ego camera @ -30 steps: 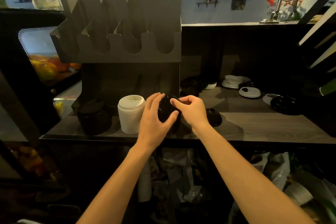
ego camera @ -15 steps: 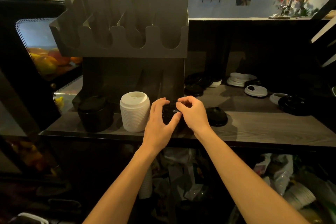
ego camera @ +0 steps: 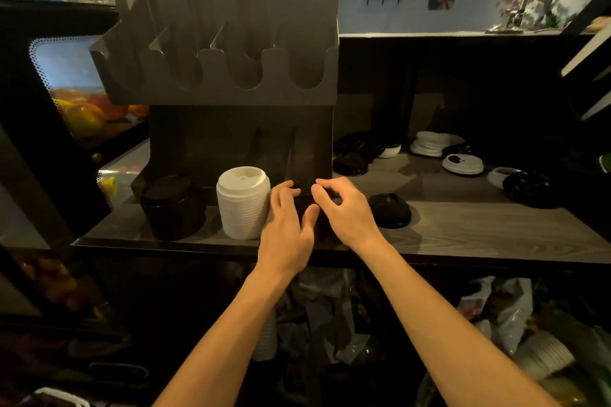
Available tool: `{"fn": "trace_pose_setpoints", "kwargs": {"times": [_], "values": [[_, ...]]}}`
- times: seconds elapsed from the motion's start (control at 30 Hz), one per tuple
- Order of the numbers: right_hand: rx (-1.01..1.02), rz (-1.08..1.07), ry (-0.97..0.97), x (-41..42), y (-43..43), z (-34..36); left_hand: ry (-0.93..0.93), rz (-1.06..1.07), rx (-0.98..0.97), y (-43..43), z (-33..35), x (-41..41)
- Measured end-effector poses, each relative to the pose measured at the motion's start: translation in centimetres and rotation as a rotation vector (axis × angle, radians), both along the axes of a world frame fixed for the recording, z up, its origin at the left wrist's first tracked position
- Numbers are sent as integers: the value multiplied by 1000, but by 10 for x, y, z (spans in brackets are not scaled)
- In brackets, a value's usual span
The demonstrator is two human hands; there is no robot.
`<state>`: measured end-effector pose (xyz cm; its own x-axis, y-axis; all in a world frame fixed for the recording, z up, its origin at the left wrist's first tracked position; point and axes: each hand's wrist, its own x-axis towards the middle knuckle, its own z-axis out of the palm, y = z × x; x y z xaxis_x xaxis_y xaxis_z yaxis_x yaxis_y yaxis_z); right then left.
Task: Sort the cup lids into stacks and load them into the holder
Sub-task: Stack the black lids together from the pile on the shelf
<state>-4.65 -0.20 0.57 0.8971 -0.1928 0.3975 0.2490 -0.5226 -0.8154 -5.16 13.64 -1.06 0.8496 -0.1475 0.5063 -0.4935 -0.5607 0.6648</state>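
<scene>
Black plastic cup lids (ego camera: 305,200), a short stack, stand on the grey wood-grain shelf (ego camera: 479,231), just right of the tall white ribbed lid stack (ego camera: 244,205), below the grey slotted holder (ego camera: 215,76). I see my left hand (ego camera: 286,228) wrapped round their left side and my right hand (ego camera: 347,215) pinching the top lid.

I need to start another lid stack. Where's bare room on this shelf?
Bare shelf lies along the front edge, between the lone black lid and the black lid pile. Crowded: the back row of loose lids and around the white stack.
</scene>
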Motion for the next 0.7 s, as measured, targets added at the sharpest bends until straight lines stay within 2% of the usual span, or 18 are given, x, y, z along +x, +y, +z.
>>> {"fn": "trace_pose_setpoints", "kwargs": {"times": [0.17, 0.3, 0.43, 0.6, 0.7], "values": [[-10, 128, 88, -8, -3, 3, 7, 40, 51, 1, 0, -6], [7, 116, 92, -11, -3, 4, -8, 71, 111, -2, 5, -6], [41, 65, 76, -13, 1, 3, -100, 88, 164, -1, 5, -3], [-20, 129, 46, -14, -5, 0, -255, 86, 176, -5, 4, -12], [-64, 33, -45, -14, -22, -2, -299, 84, 145, -13, 11, -17]]}}
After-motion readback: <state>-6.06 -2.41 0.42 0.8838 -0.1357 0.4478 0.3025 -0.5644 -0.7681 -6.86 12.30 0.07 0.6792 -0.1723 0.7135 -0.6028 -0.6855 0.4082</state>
